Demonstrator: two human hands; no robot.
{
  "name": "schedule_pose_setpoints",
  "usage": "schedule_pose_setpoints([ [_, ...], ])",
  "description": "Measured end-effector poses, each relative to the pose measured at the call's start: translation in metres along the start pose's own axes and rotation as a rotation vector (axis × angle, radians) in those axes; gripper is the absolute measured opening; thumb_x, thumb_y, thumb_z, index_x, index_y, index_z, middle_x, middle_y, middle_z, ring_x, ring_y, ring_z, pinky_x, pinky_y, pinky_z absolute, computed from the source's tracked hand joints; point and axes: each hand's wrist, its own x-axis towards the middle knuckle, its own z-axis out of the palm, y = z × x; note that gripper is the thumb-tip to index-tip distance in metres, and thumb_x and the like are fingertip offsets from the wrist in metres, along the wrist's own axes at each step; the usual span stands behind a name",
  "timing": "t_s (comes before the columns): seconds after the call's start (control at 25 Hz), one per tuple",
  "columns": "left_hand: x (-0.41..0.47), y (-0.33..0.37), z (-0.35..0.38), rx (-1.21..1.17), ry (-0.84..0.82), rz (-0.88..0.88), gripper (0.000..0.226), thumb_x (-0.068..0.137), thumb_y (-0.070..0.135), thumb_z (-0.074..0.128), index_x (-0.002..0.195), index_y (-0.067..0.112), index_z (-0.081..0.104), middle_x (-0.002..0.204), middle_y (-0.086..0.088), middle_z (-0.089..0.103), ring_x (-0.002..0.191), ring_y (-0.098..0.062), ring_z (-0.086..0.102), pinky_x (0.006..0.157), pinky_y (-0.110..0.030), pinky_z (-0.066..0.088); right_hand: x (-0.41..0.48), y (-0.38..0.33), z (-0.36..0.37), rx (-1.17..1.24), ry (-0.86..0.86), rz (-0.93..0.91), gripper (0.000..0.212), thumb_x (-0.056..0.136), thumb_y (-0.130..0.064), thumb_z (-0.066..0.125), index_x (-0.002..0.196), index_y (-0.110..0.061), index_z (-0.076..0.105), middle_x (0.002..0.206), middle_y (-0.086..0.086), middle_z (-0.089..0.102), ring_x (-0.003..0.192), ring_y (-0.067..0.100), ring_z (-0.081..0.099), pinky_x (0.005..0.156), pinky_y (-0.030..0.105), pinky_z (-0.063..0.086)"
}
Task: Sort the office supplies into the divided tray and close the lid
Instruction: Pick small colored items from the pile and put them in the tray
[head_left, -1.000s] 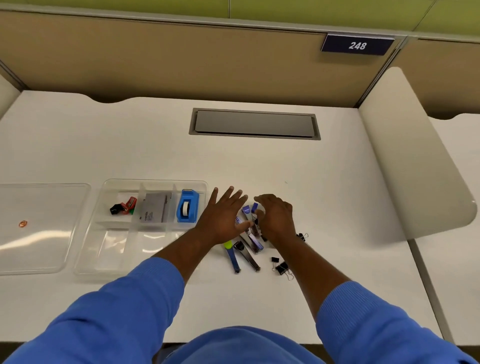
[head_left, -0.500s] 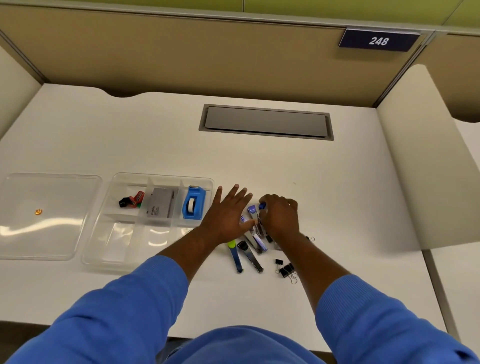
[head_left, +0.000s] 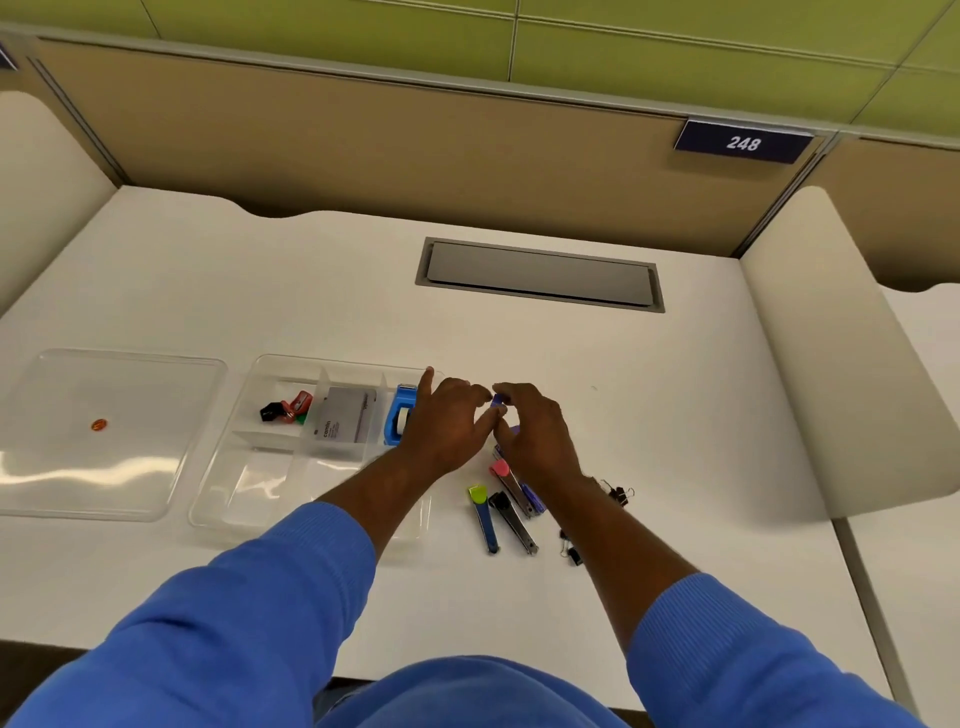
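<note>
From the head camera, both hands are meeting over the white counter (head_left: 649, 415), just to the right of the clear divided tray (head_left: 223, 512). The right hand (head_left: 537, 434) is curling its fingers around a small purple piece (head_left: 497, 399), pinching it at the fingertips, with a second bit of purple (head_left: 515, 429) showing under its palm. The left hand (head_left: 447, 423) is reaching over the tray's right edge with the forefinger sticking up and the other fingers bent towards the purple piece; whether it is gripping the piece or only touching it, I cannot tell.

In the tray's far row, small black, red and green sharpeners (head_left: 287, 411) are lying in the left compartment, a grey box (head_left: 345, 422) in the middle one and a blue tape dispenser (head_left: 399, 422) in the right one. The clear lid (head_left: 111, 467) is lying flat to the left of the tray, apart from it.

Near the right forearm, a green-capped pen (head_left: 485, 519), a black-capped one (head_left: 511, 519) and a pink-capped one (head_left: 502, 470) are lying loose, with black binder clips (head_left: 621, 492) just to their right.
</note>
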Motion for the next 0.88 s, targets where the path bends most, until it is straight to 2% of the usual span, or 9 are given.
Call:
schedule_pose_setpoints([
  [0.12, -0.007, -0.012, -0.017, -0.017, 0.064, -0.015, 0.032, 0.098, 0.046, 0.047, 0.102, 0.023, 0.069, 0.101, 0.005, 0.071, 0.109, -0.015, 0.059, 0.121, -0.045, 0.007, 0.0, -0.019, 0.011, -0.003, -0.001, -0.096, 0.037, 0.085, -0.009, 0.068, 0.12, -0.02, 0.064, 0.117, -0.005, 0.065, 0.106, 0.015, 0.06, 0.095, 0.029, 0.044],
  [0.24, -0.019, -0.036, -0.037, -0.041, 0.109, -0.028, 0.024, 0.097, 0.041, 0.051, 0.097, 0.022, 0.067, 0.089, 0.007, 0.069, 0.098, -0.014, 0.061, 0.119, -0.042, 0.01, 0.002, -0.048, 0.028, 0.009, 0.006, -0.146, 0.033, 0.084, -0.006, 0.069, 0.115, -0.019, 0.066, 0.111, -0.005, 0.066, 0.101, 0.012, 0.061, 0.092, 0.011, 0.038],
  [0.28, -0.022, -0.047, -0.044, -0.057, 0.112, -0.033, 0.023, 0.096, 0.04, 0.052, 0.097, 0.023, 0.066, 0.088, 0.007, 0.069, 0.095, -0.014, 0.061, 0.119, -0.041, 0.011, 0.002, -0.059, 0.035, 0.022, 0.01, -0.157, 0.033, 0.084, -0.006, 0.069, 0.114, -0.019, 0.067, 0.11, -0.005, 0.067, 0.1, 0.012, 0.061, 0.091, 0.012, 0.04],
  [0.4, -0.031, -0.082, -0.066, -0.124, 0.075, -0.057, 0.021, 0.095, 0.042, 0.056, 0.098, 0.023, 0.066, 0.089, 0.007, 0.071, 0.09, -0.013, 0.063, 0.118, -0.041, 0.02, 0.004, -0.091, 0.06, 0.043, -0.031, -0.134, 0.028, 0.088, -0.009, 0.066, 0.116, -0.017, 0.065, 0.112, -0.002, 0.066, 0.101, 0.017, 0.063, 0.088, 0.028, 0.05],
  [0.52, -0.044, -0.123, -0.087, -0.151, 0.115, -0.053, 0.017, 0.092, 0.041, 0.062, 0.094, 0.025, 0.066, 0.087, 0.011, 0.069, 0.082, -0.01, 0.06, 0.103, -0.04, 0.037, 0.008, -0.12, 0.087, 0.034, -0.081, -0.088, 0.025, 0.092, -0.011, 0.063, 0.117, -0.019, 0.063, 0.115, -0.002, 0.065, 0.101, 0.017, 0.062, 0.09, 0.031, 0.051],
  [0.6, -0.054, -0.153, -0.098, -0.152, 0.173, -0.078, 0.018, 0.089, 0.04, 0.067, 0.099, 0.025, 0.066, 0.089, 0.011, 0.069, 0.084, -0.011, 0.061, 0.098, -0.035, 0.039, 0.009, -0.138, 0.105, 0.048, -0.093, -0.073, 0.028, 0.092, -0.01, 0.062, 0.118, -0.019, 0.062, 0.117, -0.003, 0.064, 0.104, 0.016, 0.061, 0.093, 0.03, 0.051],
  [0.72, -0.069, -0.197, -0.111, -0.12, 0.182, -0.141, 0.035, 0.086, 0.039, 0.072, 0.117, 0.025, 0.065, 0.102, 0.007, 0.071, 0.095, -0.014, 0.062, 0.105, -0.038, 0.036, 0.007, -0.158, 0.13, 0.053, -0.108, -0.051, 0.029, 0.092, -0.011, 0.062, 0.12, -0.02, 0.061, 0.119, -0.004, 0.064, 0.107, 0.015, 0.061, 0.093, 0.029, 0.051],
  [0.88, -0.076, -0.238, -0.115, 0.002, 0.115, -0.134, 0.036, 0.089, 0.037, 0.069, 0.121, 0.022, 0.066, 0.113, 0.003, 0.07, 0.108, -0.019, 0.06, 0.113, -0.04, 0.024, 0.008, -0.173, 0.155, 0.02, -0.138, 0.022, 0.031, 0.093, -0.017, 0.063, 0.123, -0.023, 0.059, 0.124, -0.004, 0.062, 0.112, 0.016, 0.06, 0.095, 0.034, 0.054],
])
